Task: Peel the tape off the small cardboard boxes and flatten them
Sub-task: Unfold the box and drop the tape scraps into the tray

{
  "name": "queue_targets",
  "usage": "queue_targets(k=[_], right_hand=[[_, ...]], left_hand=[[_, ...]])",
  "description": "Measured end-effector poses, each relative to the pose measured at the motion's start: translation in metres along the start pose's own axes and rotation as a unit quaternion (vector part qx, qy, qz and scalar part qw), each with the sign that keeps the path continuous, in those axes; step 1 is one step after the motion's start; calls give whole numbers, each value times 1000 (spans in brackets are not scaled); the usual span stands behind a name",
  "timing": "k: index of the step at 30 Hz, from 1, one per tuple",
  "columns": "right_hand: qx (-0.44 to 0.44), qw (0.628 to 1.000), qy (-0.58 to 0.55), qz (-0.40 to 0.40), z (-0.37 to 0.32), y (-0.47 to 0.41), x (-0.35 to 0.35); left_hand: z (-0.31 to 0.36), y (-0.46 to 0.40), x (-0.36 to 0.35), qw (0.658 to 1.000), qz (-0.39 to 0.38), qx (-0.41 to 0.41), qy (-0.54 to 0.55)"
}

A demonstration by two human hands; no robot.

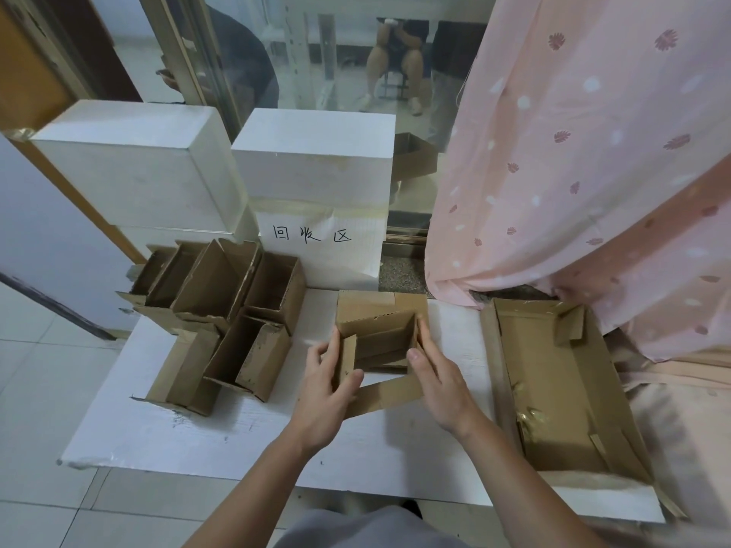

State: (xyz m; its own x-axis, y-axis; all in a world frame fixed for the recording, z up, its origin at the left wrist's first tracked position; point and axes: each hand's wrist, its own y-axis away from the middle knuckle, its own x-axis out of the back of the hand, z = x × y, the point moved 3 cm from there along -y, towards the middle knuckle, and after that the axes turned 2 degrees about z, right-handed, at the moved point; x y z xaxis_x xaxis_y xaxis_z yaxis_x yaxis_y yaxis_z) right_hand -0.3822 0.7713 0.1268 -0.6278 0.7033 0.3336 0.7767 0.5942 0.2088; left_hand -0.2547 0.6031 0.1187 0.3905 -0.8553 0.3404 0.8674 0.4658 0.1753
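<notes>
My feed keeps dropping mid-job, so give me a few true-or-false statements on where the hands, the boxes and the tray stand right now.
1. Both hands hold the same small open box. True: left hand on its left wall, right hand on its right wall.
2. That box is already flat. False: its walls still stand.
3. The pile of small boxes lies to the person's right. False: it lies left.
4. A large shallow cardboard tray sits at the right. True.
5. The paper sign lies flat on the table. False: it is taped to a white block.

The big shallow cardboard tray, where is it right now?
In the head view the big shallow cardboard tray lies at the right end of the white table, just right of the right hand, below the pink curtain.
</notes>
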Motion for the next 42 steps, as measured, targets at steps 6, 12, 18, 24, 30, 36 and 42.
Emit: queue_targets(k=[6,12,18,24,30,36,42], right_hand=[[-16,994,-99,34,3,-5,5],[-37,992,-107,59,10,-6,7],[-79,979,-176,61,15,-5,13],[-79,973,-217,27,20,-4,15],[-35,986,-162,-2,9,4,13],[14,999,-35,10,9,8,7],[29,999,33,16,15,6,8]], left_hand=[[7,3,1,999,-34,-3,24],[12,4,-2,999,-42,-25,19],[15,2,-5,999,-39,-28,-22],[13,-1,-6,999,-7,-27,-39],[29,-4,-4,997,71,-19,36],[43,-5,-5,986,147,-8,78],[53,-6,-3,979,197,-17,44]])
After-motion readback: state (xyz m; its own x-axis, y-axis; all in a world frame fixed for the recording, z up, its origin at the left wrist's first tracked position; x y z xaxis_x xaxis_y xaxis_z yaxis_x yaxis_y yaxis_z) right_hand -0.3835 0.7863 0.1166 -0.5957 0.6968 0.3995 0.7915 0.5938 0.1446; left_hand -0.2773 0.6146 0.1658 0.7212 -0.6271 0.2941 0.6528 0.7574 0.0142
